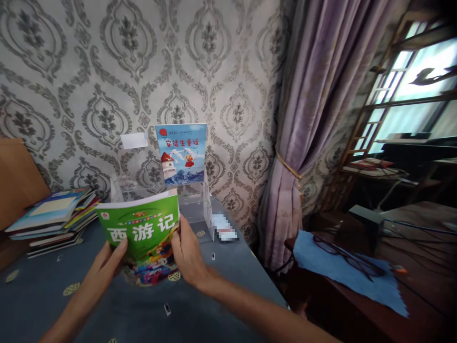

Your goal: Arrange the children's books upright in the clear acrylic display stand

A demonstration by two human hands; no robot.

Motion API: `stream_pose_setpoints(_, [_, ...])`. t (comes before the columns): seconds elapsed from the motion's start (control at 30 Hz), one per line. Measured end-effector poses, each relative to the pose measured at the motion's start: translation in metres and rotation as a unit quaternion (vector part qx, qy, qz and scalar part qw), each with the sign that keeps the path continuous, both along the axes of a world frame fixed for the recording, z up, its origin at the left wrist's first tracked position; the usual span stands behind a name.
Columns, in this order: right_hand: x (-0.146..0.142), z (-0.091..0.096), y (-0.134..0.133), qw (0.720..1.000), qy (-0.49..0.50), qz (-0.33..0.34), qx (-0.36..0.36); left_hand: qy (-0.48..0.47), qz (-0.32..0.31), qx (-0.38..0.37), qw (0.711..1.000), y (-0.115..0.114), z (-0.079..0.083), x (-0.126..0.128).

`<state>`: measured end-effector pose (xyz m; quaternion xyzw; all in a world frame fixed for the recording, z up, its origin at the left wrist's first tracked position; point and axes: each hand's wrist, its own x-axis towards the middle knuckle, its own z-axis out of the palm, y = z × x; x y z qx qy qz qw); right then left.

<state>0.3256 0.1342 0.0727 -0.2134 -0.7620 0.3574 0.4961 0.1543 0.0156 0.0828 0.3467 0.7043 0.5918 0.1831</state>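
I hold a green children's book (144, 228) with white Chinese characters on its cover, tilted up above the blue tablecloth (43, 290). My left hand (107, 262) grips its lower left corner, thumb on the cover. My right hand (187, 252) clasps its right edge. Behind it a clear acrylic book stand (200, 205) stands by the wall. A blue picture book (181, 153) stands upright in that stand, cover facing me.
A stack of several books (53, 216) lies at the left on the table, beside a brown board (17, 178). A small white card (134, 140) sticks to the patterned wall. Right of the table hang purple curtains (307, 133); a dark desk (421, 286) carries a blue cloth (342, 274), glasses and cables.
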Motion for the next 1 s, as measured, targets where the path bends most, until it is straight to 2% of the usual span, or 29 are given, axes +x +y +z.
stream_pose_setpoints(0.2, [0.004,0.051,0.029,0.996,0.02,-0.031,0.078,0.074,-0.089,0.109,0.987,0.031,0.061,0.021])
stream_pose_setpoints(0.43, [0.015,0.118,0.076,0.979,0.028,-0.084,0.186,0.186,-0.149,0.252,0.938,0.088,0.119,0.018])
stream_pose_setpoints(0.57, [0.019,0.137,0.112,0.964,0.027,-0.09,0.247,0.238,-0.163,0.293,0.912,0.117,0.143,0.014])
stream_pose_setpoints(0.7, [0.021,0.134,0.138,0.965,0.029,-0.075,0.248,0.261,-0.167,0.3,0.902,0.138,0.147,0.014])
stream_pose_setpoints(1.0, [0.019,0.116,0.168,0.974,0.005,-0.086,0.212,0.23,-0.186,0.311,0.903,0.168,0.13,0.014])
